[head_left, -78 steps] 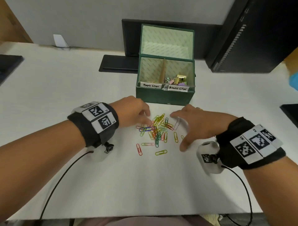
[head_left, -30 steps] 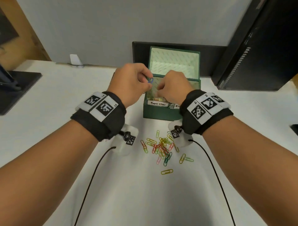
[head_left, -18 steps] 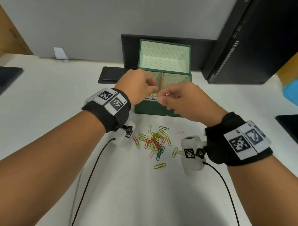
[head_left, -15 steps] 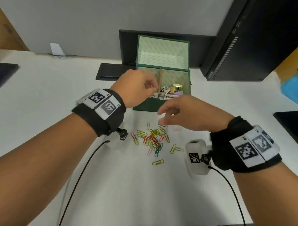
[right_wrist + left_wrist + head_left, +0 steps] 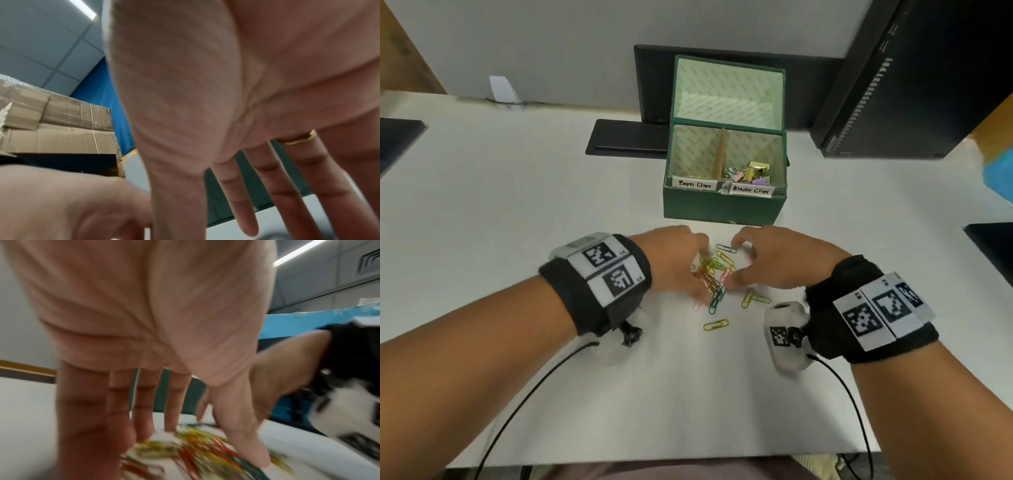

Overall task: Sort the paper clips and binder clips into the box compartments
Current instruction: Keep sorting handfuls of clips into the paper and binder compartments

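A heap of coloured paper clips (image 5: 714,274) lies on the white table (image 5: 517,205) in front of the open green box (image 5: 724,205). Its left compartment is labelled Paper Clips; the right one, labelled Binder Clips, holds binder clips (image 5: 751,173). My left hand (image 5: 700,270) reaches down on the heap's left side, fingers straight, thumb tip touching the blurred paper clips (image 5: 205,449). My right hand (image 5: 736,263) comes down on the heap's right side, its fingers (image 5: 246,219) extended. Neither hand grips a clip that I can see. A yellow clip (image 5: 715,324) lies alone nearer me.
A black monitor base (image 5: 626,140) stands behind the box on the left. A dark computer tower (image 5: 911,78) rises at the back right. Black objects sit at the table's left edge (image 5: 397,137) and right edge (image 5: 993,246). Wrist-camera cables (image 5: 517,404) trail toward the front edge.
Both hands, which held clips over the box's left compartment a second ago, have dropped back to the heap with fingers spread. The heap is smaller than at first.
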